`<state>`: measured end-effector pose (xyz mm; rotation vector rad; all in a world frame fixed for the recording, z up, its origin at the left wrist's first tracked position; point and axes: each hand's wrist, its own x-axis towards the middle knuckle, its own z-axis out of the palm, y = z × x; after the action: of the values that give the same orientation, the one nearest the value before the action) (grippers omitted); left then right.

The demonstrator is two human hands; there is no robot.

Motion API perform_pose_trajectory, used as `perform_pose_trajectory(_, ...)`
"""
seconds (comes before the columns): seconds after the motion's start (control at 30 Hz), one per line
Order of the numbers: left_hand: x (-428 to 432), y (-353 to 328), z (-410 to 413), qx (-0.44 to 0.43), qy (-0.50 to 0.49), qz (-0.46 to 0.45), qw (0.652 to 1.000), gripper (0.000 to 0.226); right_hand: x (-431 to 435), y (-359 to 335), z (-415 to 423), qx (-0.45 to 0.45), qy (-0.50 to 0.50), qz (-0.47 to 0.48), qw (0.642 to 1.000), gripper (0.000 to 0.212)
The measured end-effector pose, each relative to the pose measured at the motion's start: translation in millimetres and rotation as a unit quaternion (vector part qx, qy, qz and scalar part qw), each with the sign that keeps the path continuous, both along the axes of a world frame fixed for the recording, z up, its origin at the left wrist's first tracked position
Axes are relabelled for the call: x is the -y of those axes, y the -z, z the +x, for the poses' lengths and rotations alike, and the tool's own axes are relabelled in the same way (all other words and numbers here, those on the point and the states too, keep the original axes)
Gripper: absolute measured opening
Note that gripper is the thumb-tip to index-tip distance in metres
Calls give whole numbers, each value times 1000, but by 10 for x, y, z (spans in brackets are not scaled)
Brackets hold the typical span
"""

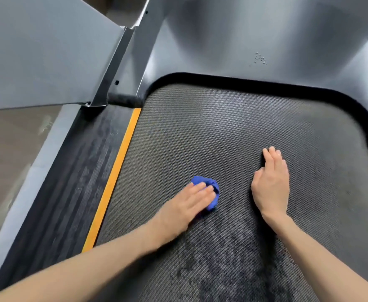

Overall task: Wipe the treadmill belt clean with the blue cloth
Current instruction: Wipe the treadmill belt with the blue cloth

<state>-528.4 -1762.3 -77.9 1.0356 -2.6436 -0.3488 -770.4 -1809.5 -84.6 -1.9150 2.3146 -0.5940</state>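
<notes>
Blue cloth (pixel 211 188) sits bunched on the treadmill belt (pixel 222 127), left of centre, pinned under the left hand (pixel 187 205). Fingers there are extended and pressing flat on the cloth, not curled round it. Right hand (pixel 271 184) lies palm-down on bare belt, apart from the cloth, fingers straight and together, holding nothing. Dark mottled patch (pixel 222 258) on the belt between the forearms. Orange stripe (pixel 113 177) and side rail (pixel 69 192) at left, grey motor cover (pixel 265 40) ahead.
</notes>
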Motion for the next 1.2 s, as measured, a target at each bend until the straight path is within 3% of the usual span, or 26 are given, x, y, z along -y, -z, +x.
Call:
perform_pose_trajectory(0.1, 544, 19, 68, -11, -127, 29, 991, 55, -7, -1, -3, 10, 4, -3, 1000, 57)
perform_pose_trajectory(0.27, 1624, -129, 405, 2, -360, 58, 931, 53, -4, -8, -21, 17, 4, -8, 1000, 58)
perform_pose_trajectory(0.43, 1535, -123, 443, -21, -407, 54, 912, 57, -6, 16, -13, 10, 4, -16, 1000, 53)
perform_pose_trajectory(0.53, 988, -78, 141, -43, -327, 66, 942, 57, -8, 22, -11, 8, 7, -16, 1000, 52)
perform_pose_trajectory(0.57, 832, -104, -10, -4, -277, 86, 957, 53, -7, 23, -11, 7, 6, -17, 1000, 52)
perform_pose_trajectory(0.67, 201, -153, -390, 89, -36, 137, 986, 33, 8, 27, -5, 3, 7, -22, 1000, 52)
perform_pose_trajectory(0.73, -150, -273, -307, 98, 166, 109, 975, 35, 4, 29, 4, 1, 7, -23, 1000, 52)
perform_pose_trajectory(0.8, -49, -169, -49, 46, 209, 79, 974, 34, -3, 22, -6, 4, 5, -25, 1000, 52)
perform_pose_trajectory(0.87, 530, -180, 53, 3, 43, 31, 999, 36, -6, 5, -4, 9, 5, -23, 1000, 53)
perform_pose_trajectory(0.93, 1249, -211, 189, -16, -190, 33, 981, 48, -4, -11, 2, 13, 8, -22, 1000, 54)
perform_pose_trajectory(0.97, 1537, -228, 270, -4, -244, 52, 968, 54, -3, -17, 1, 14, 10, -21, 1000, 54)
perform_pose_trajectory(1.03, 1838, -204, 408, -7, -282, 110, 953, 56, -4, -24, 6, 16, 14, -21, 1000, 55)
perform_pose_trajectory(1.2, 1524, -135, 131, -41, -286, 89, 953, 57, -22, -20, 17, 16, 14, -20, 1000, 53)
